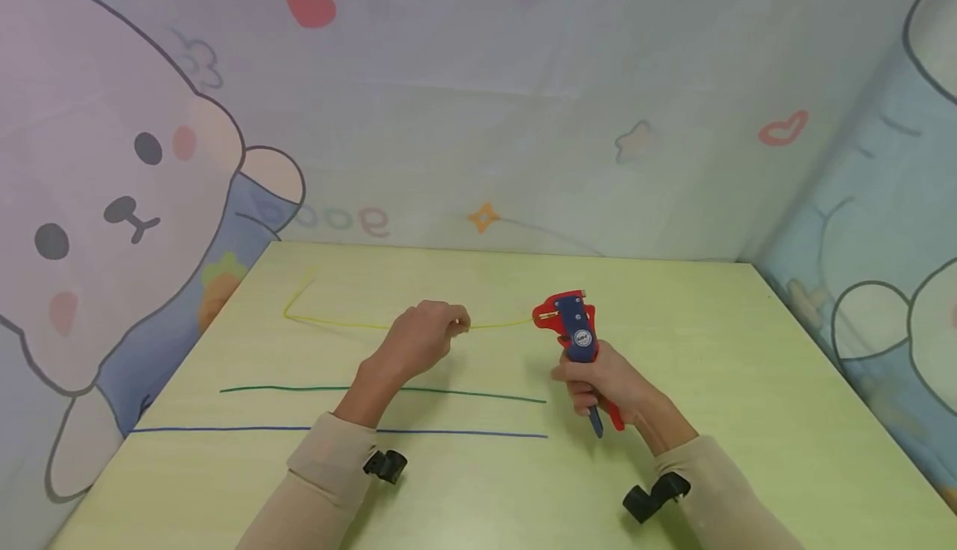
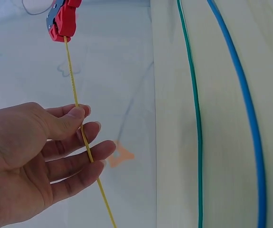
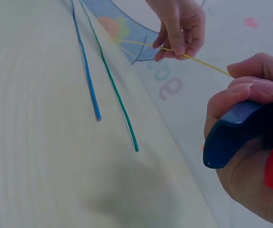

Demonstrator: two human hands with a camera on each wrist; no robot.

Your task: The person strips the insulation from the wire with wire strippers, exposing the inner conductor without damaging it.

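Observation:
My left hand (image 1: 426,336) pinches a thin yellow wire (image 2: 71,71) between thumb and forefinger, the other fingers loosely bent behind it. From there the wire runs right to the red head of a wire stripper (image 1: 579,317), its end in the tool's mouth. My right hand (image 1: 609,380) grips the stripper by its blue and red handles, head up. In the right wrist view the blue handle (image 3: 236,128) shows under the curled fingers, while the stripper's head is out of frame. Leftward, the yellow wire trails over the table and bends near its far end.
A green wire (image 1: 471,393) and a thicker blue wire (image 1: 478,432) lie almost straight and side by side on the pale wooden table (image 1: 710,384), nearer to me. A printed cloth backdrop (image 1: 486,101) stands along the table's back edge and both sides.

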